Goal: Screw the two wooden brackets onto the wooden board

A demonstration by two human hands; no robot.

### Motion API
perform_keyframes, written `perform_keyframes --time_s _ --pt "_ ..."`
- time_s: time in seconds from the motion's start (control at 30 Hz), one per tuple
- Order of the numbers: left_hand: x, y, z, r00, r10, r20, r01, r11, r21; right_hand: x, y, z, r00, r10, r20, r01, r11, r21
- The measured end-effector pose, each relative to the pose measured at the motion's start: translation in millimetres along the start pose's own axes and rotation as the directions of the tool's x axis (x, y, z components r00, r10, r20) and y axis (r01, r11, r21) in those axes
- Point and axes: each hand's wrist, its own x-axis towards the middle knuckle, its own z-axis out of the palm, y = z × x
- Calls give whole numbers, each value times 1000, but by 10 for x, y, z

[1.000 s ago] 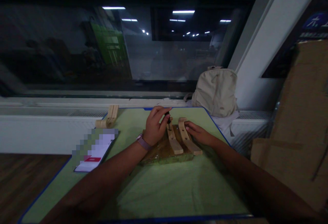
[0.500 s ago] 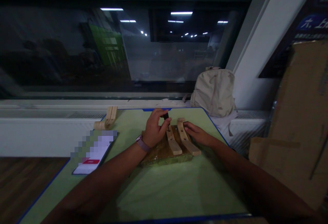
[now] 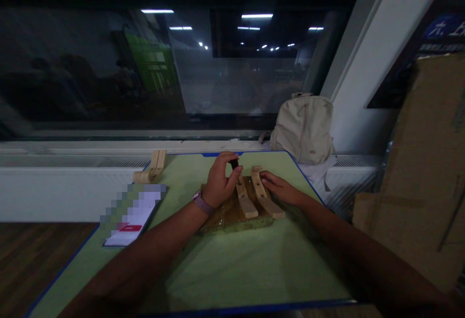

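My left hand [image 3: 220,182] is closed around a small dark tool [image 3: 235,165], held upright over the far end of a pale wooden strip [image 3: 244,202]. A second wooden strip [image 3: 264,196] lies beside it to the right. My right hand [image 3: 280,188] rests on that second strip with its fingers laid flat. Both strips lie on a brown wooden board [image 3: 232,217] wrapped in clear film, on a green mat [image 3: 232,264]. A pink band is on my left wrist.
A phone [image 3: 131,217] lies on the mat at the left. More wooden pieces [image 3: 152,166] sit at the mat's far left corner. A beige backpack [image 3: 304,126] leans at the back right, cardboard [image 3: 425,163] stands at the right, and a dark window runs behind.
My left hand has shifted its grip on the dark tool slightly, fingers curling round it. The strips, board and right hand have stayed in place.
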Motion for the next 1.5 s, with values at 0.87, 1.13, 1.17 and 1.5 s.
perform_keyframes --time_s 0.87,1.13,1.17,1.5 --pt "46 52 -29 999 -42 -4 42 995 91 -6 -3 -4 1000 -6 15 6 1000 9" --pt "24 31 -13 997 -64 33 62 997 46 -8 16 -1 1000 -10 -3 10 1000 8" --pt "24 31 -13 998 -61 36 59 997 42 -8 16 1 1000 -12 -8 12 1000 9" --pt "20 36 -8 997 -60 43 60 998 10 -9 -17 -8 1000 -7 6 7 1000 4"
